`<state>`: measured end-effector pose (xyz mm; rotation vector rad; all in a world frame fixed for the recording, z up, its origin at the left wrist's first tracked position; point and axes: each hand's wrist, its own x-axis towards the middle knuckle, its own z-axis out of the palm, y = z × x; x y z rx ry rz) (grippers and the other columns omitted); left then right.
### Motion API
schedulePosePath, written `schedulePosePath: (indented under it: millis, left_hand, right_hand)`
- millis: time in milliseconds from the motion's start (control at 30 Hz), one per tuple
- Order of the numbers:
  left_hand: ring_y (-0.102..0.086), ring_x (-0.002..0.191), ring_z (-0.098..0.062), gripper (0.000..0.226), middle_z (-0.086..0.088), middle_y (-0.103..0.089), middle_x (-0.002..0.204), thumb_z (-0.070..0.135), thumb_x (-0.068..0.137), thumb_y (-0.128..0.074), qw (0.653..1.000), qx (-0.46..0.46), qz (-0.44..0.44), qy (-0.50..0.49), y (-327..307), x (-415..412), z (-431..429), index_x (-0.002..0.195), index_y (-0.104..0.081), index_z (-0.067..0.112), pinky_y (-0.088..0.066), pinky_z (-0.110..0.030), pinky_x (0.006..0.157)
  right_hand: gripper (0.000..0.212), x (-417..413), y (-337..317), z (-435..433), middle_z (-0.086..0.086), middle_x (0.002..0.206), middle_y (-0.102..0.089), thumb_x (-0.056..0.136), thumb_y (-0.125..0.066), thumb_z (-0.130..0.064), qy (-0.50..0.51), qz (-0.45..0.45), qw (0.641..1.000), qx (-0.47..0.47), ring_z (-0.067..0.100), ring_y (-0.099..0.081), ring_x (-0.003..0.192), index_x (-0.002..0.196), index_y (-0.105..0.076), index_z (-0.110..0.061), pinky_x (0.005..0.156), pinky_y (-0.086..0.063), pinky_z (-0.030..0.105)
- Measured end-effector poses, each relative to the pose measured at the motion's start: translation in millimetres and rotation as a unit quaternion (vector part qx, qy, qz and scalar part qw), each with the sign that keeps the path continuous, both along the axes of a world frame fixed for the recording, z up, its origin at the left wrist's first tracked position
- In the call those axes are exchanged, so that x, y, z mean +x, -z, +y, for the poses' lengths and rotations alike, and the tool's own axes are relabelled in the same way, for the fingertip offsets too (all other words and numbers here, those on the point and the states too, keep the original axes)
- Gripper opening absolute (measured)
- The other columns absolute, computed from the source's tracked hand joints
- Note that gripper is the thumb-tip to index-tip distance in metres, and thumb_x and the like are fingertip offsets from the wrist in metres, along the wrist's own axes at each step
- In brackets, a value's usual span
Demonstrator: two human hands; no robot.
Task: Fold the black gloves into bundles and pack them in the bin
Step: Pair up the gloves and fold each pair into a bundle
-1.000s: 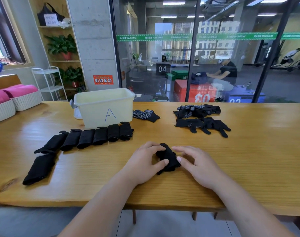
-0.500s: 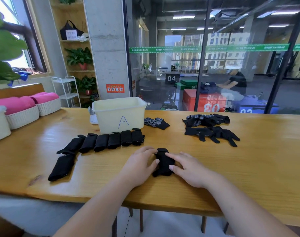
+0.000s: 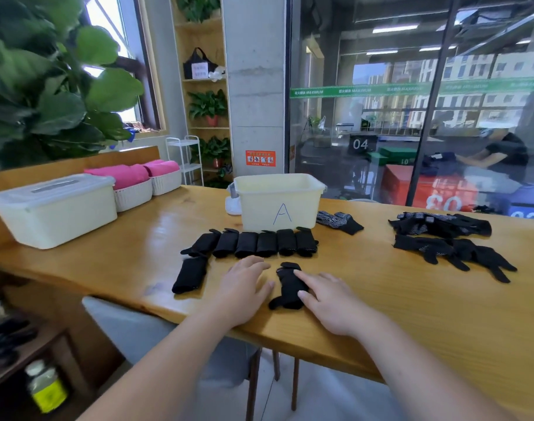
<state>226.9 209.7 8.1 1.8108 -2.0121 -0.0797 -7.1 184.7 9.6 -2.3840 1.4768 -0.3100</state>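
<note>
Head view. We see the left hand (image 3: 244,287) laid flat on the wooden counter (image 3: 411,314) just left of a black glove bundle (image 3: 288,287); its grip is apart, fingers straight, holding nothing; whether its thumb touches the bundle we cannot tell. The right hand (image 3: 326,302) lies against the bundle's right side, forefinger along the top and thumb at the near end; its grip is likewise apart, the fingers extended and pressing on the cloth rather than curling round it. The bundle lies near the counter's front edge, one glove finger sticking out at its near left corner.

Beyond the hands, a row of six folded bundles (image 3: 247,244) lies side by side in front of the pale yellow bin marked "A" (image 3: 256,208); a seventh bundle (image 3: 190,275) lies nearer us, below the row's left end. What the bin contains we cannot tell. Just right of the bin lies a single dotted glove (image 3: 340,221); well to the right sits a heap of unfolded gloves (image 3: 436,226). At far left stand a lidded white box (image 3: 56,214) and woven baskets (image 3: 135,194) holding pink towels (image 3: 128,174).
</note>
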Motion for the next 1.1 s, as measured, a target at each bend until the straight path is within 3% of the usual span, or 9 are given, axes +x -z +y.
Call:
schedulePosePath:
  millis: [267, 467, 633, 833, 1100]
  left_hand:
    - [-0.039, 0.150, -0.019, 0.045, 0.009, -0.044, 0.162, 0.042, 0.111, -0.046, 0.996, -0.029, -0.028, -0.082, 0.6, 66.6, 16.7, 0.154, -0.053, 0.029, -0.030, -0.040, 0.127]
    - [-0.045, 0.144, -0.020, 0.045, 0.006, -0.045, 0.162, 0.027, 0.112, -0.040, 0.987, -0.022, -0.040, -0.152, -3.5, 98.1, 28.4, 0.156, -0.051, 0.024, -0.039, -0.037, 0.118]
    - [-0.052, 0.137, -0.021, 0.044, 0.007, -0.048, 0.160, 0.021, 0.111, -0.043, 0.987, -0.005, -0.015, -0.159, 3.0, 117.4, 30.4, 0.154, -0.053, 0.024, -0.049, -0.039, 0.109]
    - [-0.056, 0.134, -0.017, 0.042, 0.009, -0.051, 0.158, 0.021, 0.112, -0.044, 0.990, -0.021, -0.007, -0.142, 0.3, 127.5, 36.4, 0.152, -0.056, 0.022, -0.048, -0.032, 0.108]
    - [-0.055, 0.135, -0.020, 0.040, 0.005, -0.054, 0.155, 0.023, 0.109, -0.046, 0.990, -0.052, 0.006, -0.129, 2.1, 138.6, 27.4, 0.147, -0.061, 0.020, -0.047, -0.038, 0.111]
  right_hand:
    - [0.056, 66.8, 3.9, 0.5, -0.011, 0.174, -0.027, 0.114, -0.022, -0.053, -0.003, 0.016, 1.000, -0.010, 0.025, -0.014, 0.163, 0.168, -0.016, -0.041, 0.132, -0.008, 0.051]
    - [0.060, 109.7, -1.5, 7.4, -0.011, 0.173, -0.027, 0.112, -0.026, -0.056, 0.007, 0.031, 0.999, -0.026, 0.025, -0.015, 0.163, 0.169, -0.017, -0.038, 0.132, -0.007, 0.053]
    - [0.063, 142.1, -0.4, 8.5, -0.012, 0.172, -0.029, 0.111, -0.027, -0.058, 0.015, 0.041, 0.998, -0.036, 0.026, -0.018, 0.162, 0.169, -0.016, -0.036, 0.132, -0.009, 0.054]
    - [0.065, 172.0, 5.2, 5.9, -0.010, 0.173, -0.029, 0.110, -0.026, -0.059, 0.028, 0.041, 0.998, -0.045, 0.028, -0.016, 0.162, 0.169, -0.015, -0.034, 0.131, -0.010, 0.056]
    - [0.066, 193.3, 5.5, 6.0, -0.006, 0.173, -0.030, 0.110, -0.026, -0.060, 0.038, 0.029, 0.998, -0.049, 0.030, -0.019, 0.161, 0.169, -0.016, -0.033, 0.131, -0.012, 0.056]
